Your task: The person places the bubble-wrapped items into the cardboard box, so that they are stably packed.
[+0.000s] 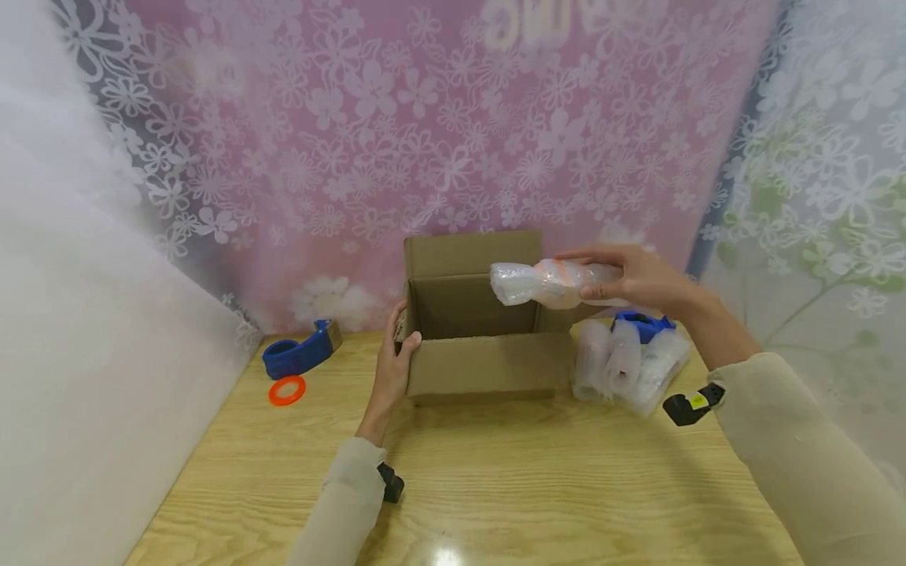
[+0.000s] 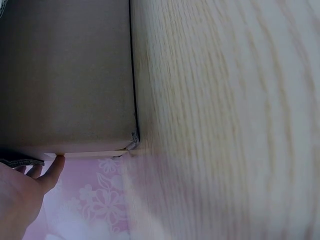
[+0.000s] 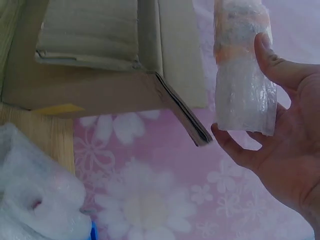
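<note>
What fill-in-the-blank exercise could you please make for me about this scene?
Of the left grip and the right grip, the ____ one holds the wrapped bundle.
The open box is made of ____.
The tape dispenser beside the orange ring is coloured ____.
The pink backdrop behind the box is patterned with white ____.
Missing words: right; cardboard; blue; flowers.

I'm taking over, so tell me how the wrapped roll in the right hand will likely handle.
Held near one end by the right hand, the wrapped roll juts out without sagging, so it is probably fairly stiff. Its rounded shape suggests it might roll if set down. Its shiny surface may prove slightly slippery.
</note>
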The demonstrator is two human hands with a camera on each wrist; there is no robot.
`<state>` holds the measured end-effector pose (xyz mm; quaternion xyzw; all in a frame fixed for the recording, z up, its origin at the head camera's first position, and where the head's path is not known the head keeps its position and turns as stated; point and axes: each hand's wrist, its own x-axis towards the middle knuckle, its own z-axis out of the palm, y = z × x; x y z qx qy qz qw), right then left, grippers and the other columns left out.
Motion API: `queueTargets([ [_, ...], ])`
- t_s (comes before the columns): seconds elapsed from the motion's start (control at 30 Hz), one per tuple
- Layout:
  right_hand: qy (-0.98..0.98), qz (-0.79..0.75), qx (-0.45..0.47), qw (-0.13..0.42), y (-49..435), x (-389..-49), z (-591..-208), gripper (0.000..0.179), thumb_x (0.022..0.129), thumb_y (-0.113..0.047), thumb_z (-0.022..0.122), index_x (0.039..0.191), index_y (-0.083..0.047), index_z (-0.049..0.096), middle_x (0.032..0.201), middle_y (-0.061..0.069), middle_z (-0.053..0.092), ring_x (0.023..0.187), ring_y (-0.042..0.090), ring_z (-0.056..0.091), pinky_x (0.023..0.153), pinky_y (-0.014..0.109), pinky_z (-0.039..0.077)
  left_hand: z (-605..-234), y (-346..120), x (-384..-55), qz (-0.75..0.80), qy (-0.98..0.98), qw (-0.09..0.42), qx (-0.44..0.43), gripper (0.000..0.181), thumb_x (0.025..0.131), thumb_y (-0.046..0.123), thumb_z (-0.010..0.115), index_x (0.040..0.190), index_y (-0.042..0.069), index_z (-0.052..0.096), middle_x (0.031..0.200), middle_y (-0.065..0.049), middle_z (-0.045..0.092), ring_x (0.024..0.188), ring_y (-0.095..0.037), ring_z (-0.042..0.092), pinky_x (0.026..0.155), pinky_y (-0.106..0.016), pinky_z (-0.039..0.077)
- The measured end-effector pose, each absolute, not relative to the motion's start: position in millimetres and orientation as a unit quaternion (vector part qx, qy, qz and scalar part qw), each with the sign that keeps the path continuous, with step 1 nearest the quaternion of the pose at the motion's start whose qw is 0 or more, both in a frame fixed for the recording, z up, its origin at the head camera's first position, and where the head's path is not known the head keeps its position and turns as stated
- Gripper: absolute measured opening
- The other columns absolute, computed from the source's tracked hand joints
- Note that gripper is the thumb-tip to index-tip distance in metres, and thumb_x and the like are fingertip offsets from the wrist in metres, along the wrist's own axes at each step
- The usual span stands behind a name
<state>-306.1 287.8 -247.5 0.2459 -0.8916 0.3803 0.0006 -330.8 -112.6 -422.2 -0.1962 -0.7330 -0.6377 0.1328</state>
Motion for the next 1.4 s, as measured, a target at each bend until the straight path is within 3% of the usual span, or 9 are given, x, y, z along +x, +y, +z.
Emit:
queueTargets([
  [0.2,-0.887,0.381,0.261,-0.002,262,-322,-256,0.055,0.095,-0.029,0.078,0.147,-0.03,0.06,0.147,0.001,0.059,0.136,0.026,0.051,0.105,0.054,0.045,-442,-116,-348,-0.639,-0.732,0.151,-0.182,0.063,0.107,0.038,0.051,0.164,0.041,0.025,0.172,0.007,0.016,0.156,-0.035,0.02,0.117,-0.069,0.025],
  [0.43,-0.888,0.373,0.268,0.006,236,-334,-257,0.053,0.094,-0.025,0.079,0.146,-0.027,0.063,0.151,0.001,0.056,0.145,0.033,0.043,0.112,0.061,0.038,-427,-118,-350,-0.645,-0.727,0.14,-0.187,0.066,0.108,0.029,0.051,0.167,0.033,0.021,0.173,0.001,0.013,0.157,-0.035,0.018,0.119,-0.066,0.024],
  [0.6,-0.885,0.37,0.282,0.02,222,-343,-264,0.052,0.092,-0.019,0.081,0.142,-0.025,0.066,0.144,0.002,0.063,0.135,0.029,0.054,0.106,0.055,0.047,-429,-114,-354,-0.646,-0.723,0.161,-0.187,0.063,0.107,0.028,0.052,0.162,0.044,0.027,0.171,0.008,0.019,0.156,-0.031,0.022,0.118,-0.067,0.025],
  [0.73,-0.899,0.343,0.27,0.026,211,-345,-272,0.051,0.092,-0.025,0.081,0.141,-0.028,0.067,0.142,0.001,0.064,0.113,0.028,0.063,0.092,0.046,0.05,-432,-113,-353,-0.641,-0.724,0.172,-0.187,0.062,0.106,0.032,0.054,0.162,0.043,0.03,0.169,0.009,0.023,0.155,-0.029,0.024,0.118,-0.066,0.025],
  [0.8,-0.902,0.339,0.265,0.016,206,-346,-278,0.052,0.092,-0.025,0.081,0.142,-0.027,0.066,0.144,0.004,0.063,0.112,0.03,0.062,0.09,0.045,0.049,-435,-113,-352,-0.637,-0.728,0.175,-0.181,0.062,0.105,0.035,0.054,0.162,0.042,0.03,0.169,0.009,0.025,0.155,-0.028,0.024,0.118,-0.066,0.024],
  [1.03,-0.9,0.355,0.251,-0.011,193,-349,-292,0.052,0.092,-0.016,0.081,0.142,-0.019,0.066,0.144,0.012,0.061,0.132,0.036,0.054,0.107,0.054,0.046,-441,-112,-347,-0.643,-0.729,0.162,-0.171,0.063,0.106,0.034,0.056,0.164,0.038,0.029,0.17,0.006,0.024,0.155,-0.03,0.023,0.119,-0.065,0.024],
  [1.23,-0.906,0.34,0.252,-0.01,184,-353,-299,0.051,0.094,-0.015,0.078,0.143,-0.017,0.064,0.148,0.014,0.058,0.135,0.038,0.052,0.11,0.058,0.043,-431,-111,-342,-0.64,-0.732,0.15,-0.181,0.066,0.107,0.031,0.053,0.167,0.026,0.026,0.172,-0.002,0.02,0.157,-0.034,0.018,0.12,-0.066,0.02],
  [1.4,-0.899,0.345,0.267,-0.027,179,-354,-305,0.053,0.097,-0.012,0.074,0.149,-0.013,0.058,0.152,0.017,0.053,0.139,0.04,0.049,0.111,0.058,0.042,-417,-112,-330,-0.637,-0.739,0.128,-0.18,0.066,0.107,0.025,0.052,0.167,0.019,0.024,0.172,-0.008,0.018,0.155,-0.039,0.024,0.117,-0.066,0.027],
])
